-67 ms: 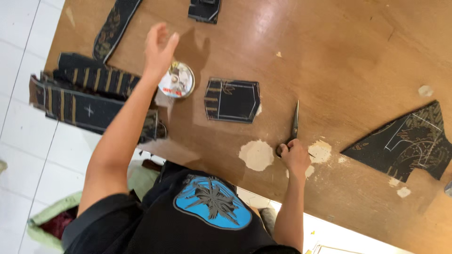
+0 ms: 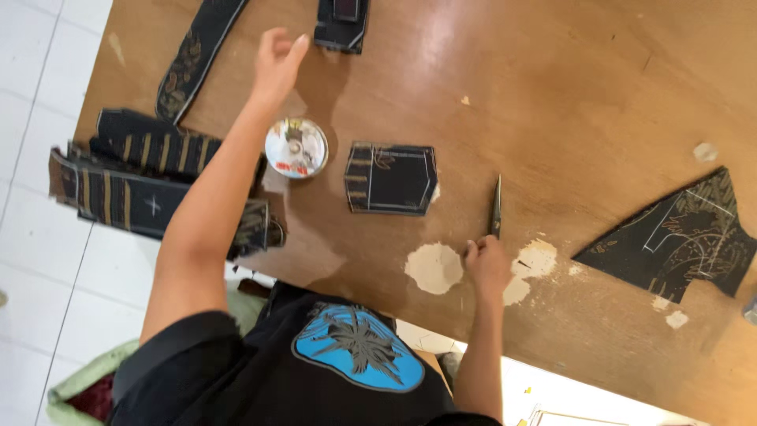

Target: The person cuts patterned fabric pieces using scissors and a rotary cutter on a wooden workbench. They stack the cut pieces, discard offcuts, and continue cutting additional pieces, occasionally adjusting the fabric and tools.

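My left hand [image 2: 280, 59] hovers open over the wooden table [image 2: 568, 87], fingers apart and holding nothing. It is just beyond a round printed tin lid [image 2: 296, 147] and short of a black fabric piece [image 2: 341, 24] at the far edge. My right hand [image 2: 486, 264] rests near the front edge, closed on the handle of a pair of scissors [image 2: 496, 207]. The blades lie on the table and point away from me. A black pocket-shaped fabric piece [image 2: 392, 178] lies flat between the tin lid and the scissors.
Stacked black fabric pieces with gold stripes [image 2: 134, 177] hang over the table's left edge. A long patterned strip [image 2: 197, 55] lies at the far left. A large shaped black piece with chalk lines [image 2: 678, 233] lies at the right. Pale worn patches [image 2: 434, 268] mark the front edge.
My left hand has reached a little farther across the table, away from the tin lid. My right hand stays on the scissors.
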